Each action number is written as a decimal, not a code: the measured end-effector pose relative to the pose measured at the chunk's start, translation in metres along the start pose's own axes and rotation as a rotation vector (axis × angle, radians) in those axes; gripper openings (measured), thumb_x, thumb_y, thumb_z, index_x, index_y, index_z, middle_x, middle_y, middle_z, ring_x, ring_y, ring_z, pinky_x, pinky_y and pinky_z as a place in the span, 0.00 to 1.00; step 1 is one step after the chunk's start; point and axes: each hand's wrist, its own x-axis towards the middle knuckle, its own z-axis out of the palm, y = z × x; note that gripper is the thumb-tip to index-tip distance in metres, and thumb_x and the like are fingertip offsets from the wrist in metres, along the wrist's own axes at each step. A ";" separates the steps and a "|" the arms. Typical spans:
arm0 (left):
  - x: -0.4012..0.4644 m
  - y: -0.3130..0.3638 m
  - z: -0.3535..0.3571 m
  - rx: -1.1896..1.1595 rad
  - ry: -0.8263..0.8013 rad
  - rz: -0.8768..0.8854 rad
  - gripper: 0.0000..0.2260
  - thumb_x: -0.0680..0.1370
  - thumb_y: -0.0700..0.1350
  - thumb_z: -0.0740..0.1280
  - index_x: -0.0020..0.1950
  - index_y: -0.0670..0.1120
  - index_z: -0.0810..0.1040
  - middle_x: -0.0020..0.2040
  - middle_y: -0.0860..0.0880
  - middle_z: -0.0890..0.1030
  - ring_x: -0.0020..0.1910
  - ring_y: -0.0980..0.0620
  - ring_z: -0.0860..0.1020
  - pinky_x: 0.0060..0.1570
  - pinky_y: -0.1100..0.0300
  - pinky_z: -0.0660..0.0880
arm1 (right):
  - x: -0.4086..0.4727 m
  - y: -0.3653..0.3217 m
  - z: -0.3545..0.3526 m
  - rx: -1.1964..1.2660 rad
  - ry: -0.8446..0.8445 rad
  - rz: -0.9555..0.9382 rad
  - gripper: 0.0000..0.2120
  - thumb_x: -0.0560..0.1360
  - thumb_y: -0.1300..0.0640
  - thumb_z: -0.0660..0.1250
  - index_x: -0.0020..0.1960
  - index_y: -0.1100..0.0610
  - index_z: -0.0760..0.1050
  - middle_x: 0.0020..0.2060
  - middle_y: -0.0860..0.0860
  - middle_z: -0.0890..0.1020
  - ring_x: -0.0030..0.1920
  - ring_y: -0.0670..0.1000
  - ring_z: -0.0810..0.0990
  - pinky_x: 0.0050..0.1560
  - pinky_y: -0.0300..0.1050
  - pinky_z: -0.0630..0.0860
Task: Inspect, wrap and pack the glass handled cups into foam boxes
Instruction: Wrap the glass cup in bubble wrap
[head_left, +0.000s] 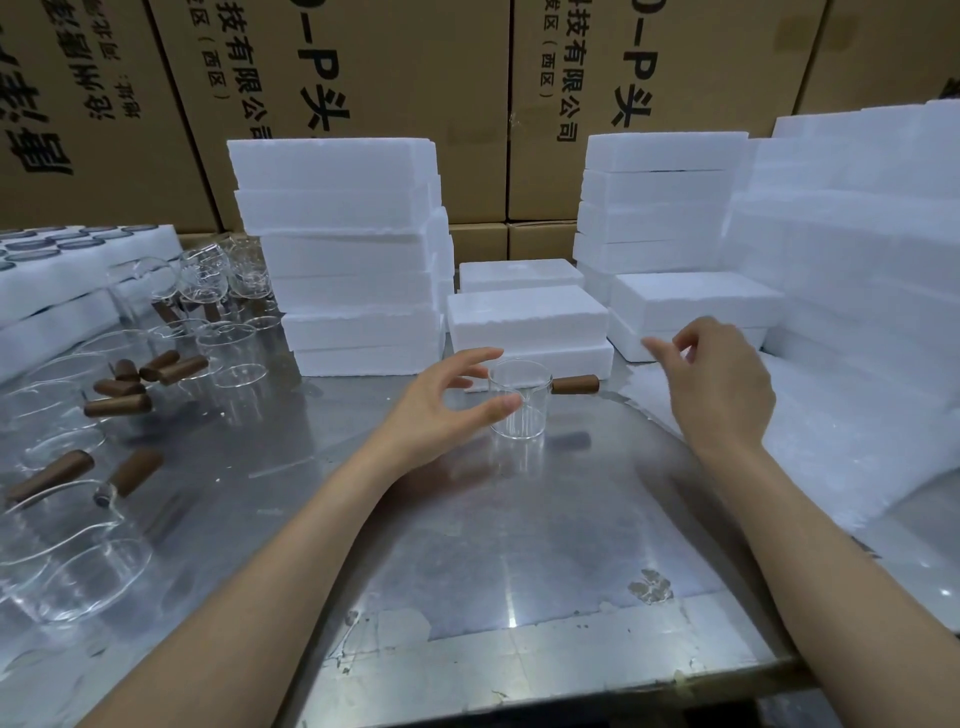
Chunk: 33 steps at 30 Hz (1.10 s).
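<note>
At the centre of the frame 1 glass cup (519, 402) stands upright on the metal table (467, 545), its brown handle (575, 385) pointing toward the right of the frame. Your left hand (441, 410) sits just left of the cup with the fingers spread and gently curved around empty air; the thumb tip lies in front of the glass, but whether it touches the glass cannot be told. Your right hand (719, 384) hovers right of the cup, above the handle's end, fingers loosely curled with the thumb and forefinger apart, gripping nothing.

Directly behind the cup lies a low stack of foam boxes (527, 332), closed, with a taller stack (343, 249) at upper centre-left and another tall stack (660, 197) at upper right. A sheet of white foam wrap (841, 441) lies along the right side of the table. At the left of the frame, many more glass cups (78, 545) with brown handles crowd the table, some lying on their sides. Cardboard cartons (363, 78) with printed characters fill the top of the frame.
</note>
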 end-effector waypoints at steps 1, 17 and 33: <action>0.000 0.001 0.000 0.001 0.007 0.005 0.24 0.62 0.73 0.65 0.57 0.72 0.72 0.56 0.63 0.77 0.57 0.68 0.73 0.46 0.78 0.66 | 0.001 -0.001 -0.003 0.039 0.086 -0.022 0.14 0.77 0.44 0.63 0.44 0.55 0.71 0.42 0.49 0.73 0.42 0.52 0.71 0.37 0.45 0.62; 0.002 0.025 0.006 0.069 0.153 0.216 0.22 0.74 0.66 0.49 0.45 0.59 0.80 0.47 0.59 0.77 0.54 0.57 0.72 0.57 0.68 0.63 | -0.045 -0.054 0.004 0.151 0.308 -1.019 0.11 0.75 0.58 0.70 0.35 0.60 0.77 0.30 0.53 0.75 0.29 0.53 0.74 0.23 0.46 0.68; 0.008 0.014 -0.003 -0.303 0.393 -0.022 0.07 0.73 0.41 0.73 0.39 0.53 0.82 0.37 0.59 0.83 0.42 0.59 0.81 0.48 0.67 0.74 | -0.030 -0.039 0.016 0.389 -0.032 -0.150 0.11 0.79 0.48 0.57 0.54 0.55 0.71 0.47 0.45 0.74 0.50 0.48 0.73 0.45 0.42 0.64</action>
